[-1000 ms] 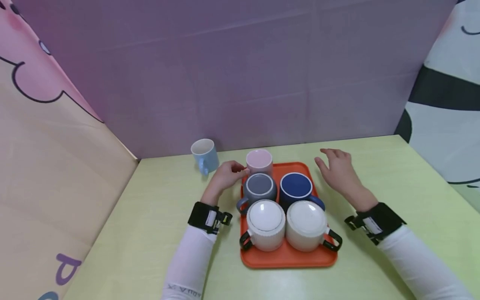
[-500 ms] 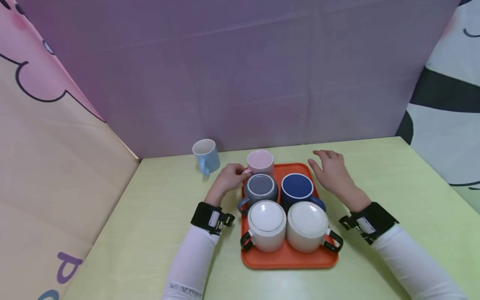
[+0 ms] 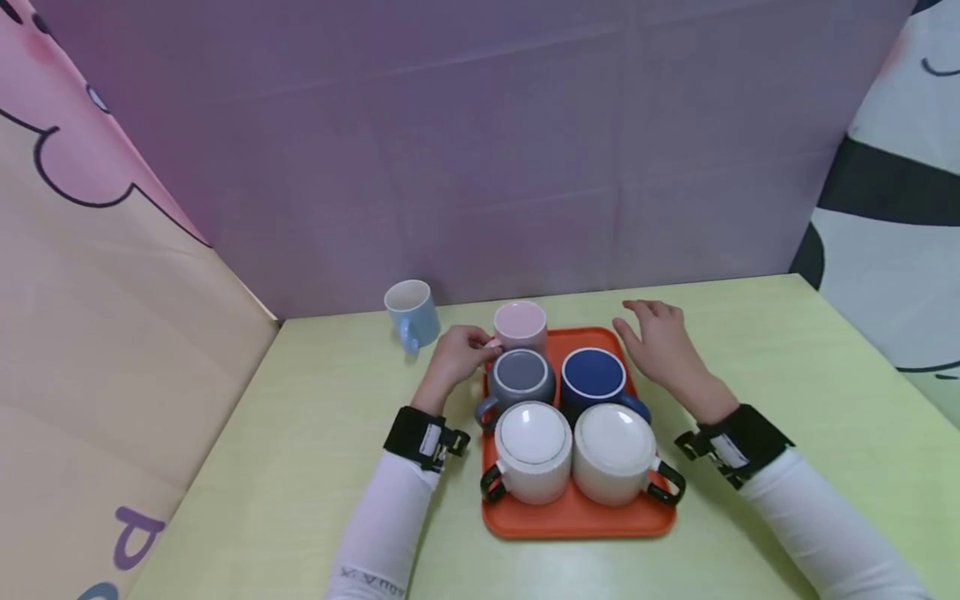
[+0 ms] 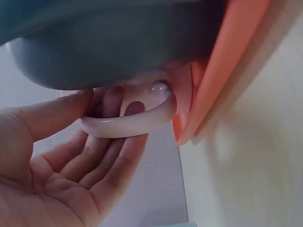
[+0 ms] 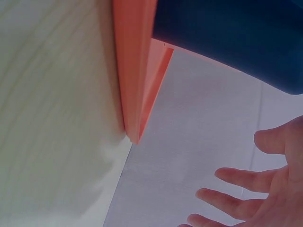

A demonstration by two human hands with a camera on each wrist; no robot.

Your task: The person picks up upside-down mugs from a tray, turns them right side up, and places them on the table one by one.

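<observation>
An orange tray [image 3: 577, 522] holds a pink mug [image 3: 520, 323], a grey mug [image 3: 521, 374], a dark blue mug [image 3: 592, 372] and two white mugs turned upside down [image 3: 532, 448] [image 3: 615, 450]. My left hand [image 3: 478, 342] is at the tray's far left corner. In the left wrist view its fingers [image 4: 124, 109] hook through the pink mug's handle [image 4: 128, 126], with the thumb outside. My right hand [image 3: 647, 323] hovers with fingers spread beside the tray's far right corner, next to the dark blue mug [image 5: 236, 42], and holds nothing.
A light blue mug [image 3: 411, 312] stands alone on the yellow-green table [image 3: 300, 433], left of the tray near the purple back wall. Cloth panels close off the left and right sides.
My left hand has closed in on the pink mug's handle. My right hand has drifted a little left toward the tray's far right corner. The mugs have stayed put.
</observation>
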